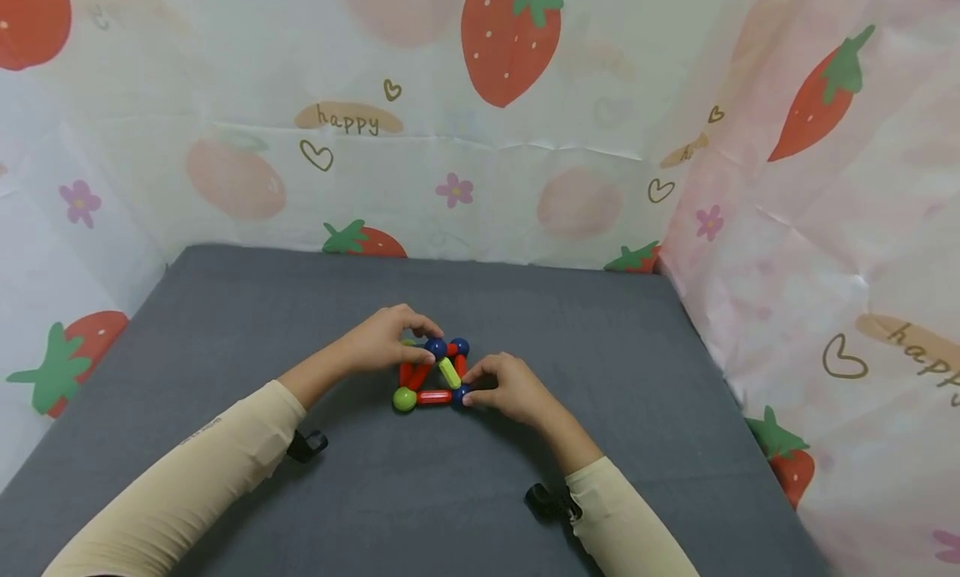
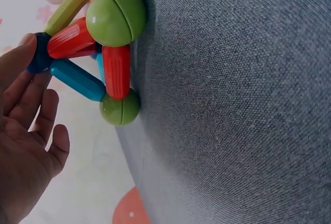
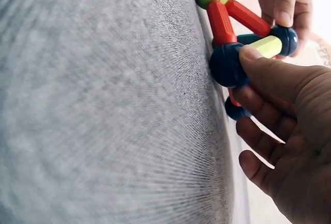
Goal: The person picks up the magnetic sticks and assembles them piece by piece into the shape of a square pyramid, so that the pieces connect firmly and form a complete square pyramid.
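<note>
A small pyramid of magnetic rods and balls stands on the grey cloth. My left hand pinches the dark blue ball at its peak between thumb and fingers. Low at the front right, my right hand grips another blue ball the same way. A yellow-green rod slopes between these two balls. Along the front, a red rod joins the right-hand ball to a green ball. The left wrist view shows a teal rod running from the peak to a second green ball.
A further blue ball sits at the pyramid's back right corner. The grey cloth covers the table. Strawberry-printed sheets rise behind it and along both sides. Black straps hang at the wrists.
</note>
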Demonstrator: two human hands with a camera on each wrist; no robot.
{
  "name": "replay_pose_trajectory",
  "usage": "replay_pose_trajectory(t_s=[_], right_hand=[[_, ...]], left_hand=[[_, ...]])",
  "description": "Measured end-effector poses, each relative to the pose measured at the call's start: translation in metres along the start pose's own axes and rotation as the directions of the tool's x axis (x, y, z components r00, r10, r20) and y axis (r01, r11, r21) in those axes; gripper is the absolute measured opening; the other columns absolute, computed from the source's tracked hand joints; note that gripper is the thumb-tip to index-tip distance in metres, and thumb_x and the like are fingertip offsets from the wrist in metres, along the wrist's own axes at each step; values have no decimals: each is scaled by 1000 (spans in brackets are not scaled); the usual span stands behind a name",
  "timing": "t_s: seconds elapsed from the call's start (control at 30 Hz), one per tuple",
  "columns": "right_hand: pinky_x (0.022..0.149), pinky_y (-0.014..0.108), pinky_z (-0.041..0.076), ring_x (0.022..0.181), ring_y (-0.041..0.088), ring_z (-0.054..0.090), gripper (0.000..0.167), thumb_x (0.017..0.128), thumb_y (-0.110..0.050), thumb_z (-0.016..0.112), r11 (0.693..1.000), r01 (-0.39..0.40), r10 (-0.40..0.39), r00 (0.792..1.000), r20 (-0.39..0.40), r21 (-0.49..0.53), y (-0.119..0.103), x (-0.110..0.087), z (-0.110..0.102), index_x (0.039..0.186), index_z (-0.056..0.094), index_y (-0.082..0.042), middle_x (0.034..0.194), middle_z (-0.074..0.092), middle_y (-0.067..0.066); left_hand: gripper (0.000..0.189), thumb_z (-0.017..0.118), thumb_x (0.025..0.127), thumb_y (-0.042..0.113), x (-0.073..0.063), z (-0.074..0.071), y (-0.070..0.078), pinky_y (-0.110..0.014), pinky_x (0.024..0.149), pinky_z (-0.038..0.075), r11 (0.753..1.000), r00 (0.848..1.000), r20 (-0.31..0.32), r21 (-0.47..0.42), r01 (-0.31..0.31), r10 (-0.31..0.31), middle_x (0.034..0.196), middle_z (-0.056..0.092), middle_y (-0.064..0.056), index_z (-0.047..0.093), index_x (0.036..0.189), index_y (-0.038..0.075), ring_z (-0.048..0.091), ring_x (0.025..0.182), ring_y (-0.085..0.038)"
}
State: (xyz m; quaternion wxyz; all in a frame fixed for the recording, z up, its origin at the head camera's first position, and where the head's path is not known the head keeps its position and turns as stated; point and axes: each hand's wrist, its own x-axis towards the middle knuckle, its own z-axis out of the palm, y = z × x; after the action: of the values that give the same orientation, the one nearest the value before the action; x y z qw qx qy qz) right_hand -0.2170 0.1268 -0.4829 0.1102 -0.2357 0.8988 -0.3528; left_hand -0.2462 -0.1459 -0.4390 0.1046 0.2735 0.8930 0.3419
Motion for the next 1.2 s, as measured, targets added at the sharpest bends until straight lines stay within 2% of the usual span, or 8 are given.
replay_pose_trajectory(t_s=[0.43, 0.63, 0.9, 1.2], right_hand=[[92, 38, 49, 100, 12, 58, 20, 87, -27, 84, 999, 41, -41, 999, -5, -28, 0, -2, 1, 105, 78, -22, 103, 70, -10], [91, 38, 49, 99, 13, 57, 20, 86, -27, 85, 998, 52, -52, 999, -13, -36, -1, -2, 0, 105, 78, -20, 103, 71, -9], [93, 40, 49, 100, 13, 58, 20, 87, -28, 84, 999, 29, -30, 1000, -10, -27, 0, -1, 1, 105, 78, -22, 103, 71, -9], [94, 41, 50, 100, 13, 60, 20, 87, -29, 84, 1000, -7, 7, 1000, -4, 3, 1, 0, 2, 104, 79, -22, 102, 71, -9]], left_hand=[[34, 78, 93, 35, -1, -1, 1, -47, 95, 49, 1000, 1000, 8, -22, 15, -14, 120, 62, -3, 73, 125, 26, 56, 117, -28], [35, 78, 92, 34, -1, -1, 2, -45, 92, 49, 1000, 1000, 10, -22, 12, -12, 119, 63, 0, 73, 126, 26, 56, 117, -28], [36, 78, 92, 34, -1, -1, 3, -41, 88, 49, 1000, 1000, 11, -3, 24, -24, 119, 63, -2, 73, 126, 27, 55, 111, -24], [35, 77, 94, 33, -1, -2, 3, -44, 92, 49, 999, 999, 23, -10, 31, -30, 122, 63, -3, 72, 128, 26, 55, 116, -25]])
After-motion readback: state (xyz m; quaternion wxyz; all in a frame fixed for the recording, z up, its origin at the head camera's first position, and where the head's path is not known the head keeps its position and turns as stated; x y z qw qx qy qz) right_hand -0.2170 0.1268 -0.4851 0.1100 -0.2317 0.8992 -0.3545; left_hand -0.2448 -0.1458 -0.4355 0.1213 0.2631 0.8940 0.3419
